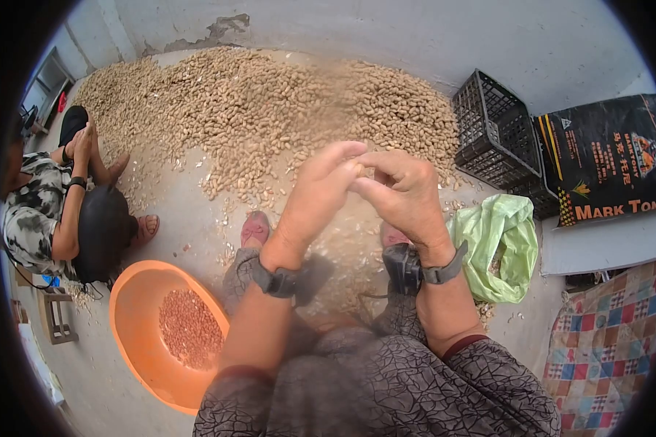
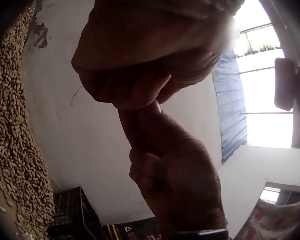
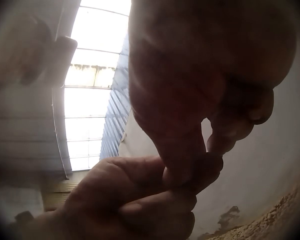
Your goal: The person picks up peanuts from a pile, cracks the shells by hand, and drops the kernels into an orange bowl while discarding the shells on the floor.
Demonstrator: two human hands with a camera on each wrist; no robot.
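Both hands joined at the tips: left hand (image 1: 312,204) and right hand (image 1: 410,200) meet above the floor, thumbs and forefingers pinching a small tan piece (image 1: 358,169) between them. Piece mostly hidden by the digits; cannot tell whether whole pod or bit of shell. Wrist views dark, digits pressed close. Dark band (image 1: 277,282) round each wrist, behind the grip.

Beyond the grip: broad heap of unshelled peanuts (image 1: 255,109), spread along the foot of a pale wall (image 1: 386,33). Beyond and right: black plastic crate (image 1: 475,131); farther right, black sack (image 1: 612,156) lettered MARK TONY. Right of the grip, nearer the body: pale green bag (image 1: 516,251), mouth gaping. Farther right and nearer still: patchwork cloth (image 1: 612,349). Left of the grip, nearer the body: orange basin (image 1: 135,313), reddish kernels (image 1: 189,328) lying in it. Well apart to the left: seated person (image 1: 40,197), black-and-white top. Below the grip: floor (image 1: 335,273) strewn with pale bits, pink shoe (image 1: 255,229) to either side.
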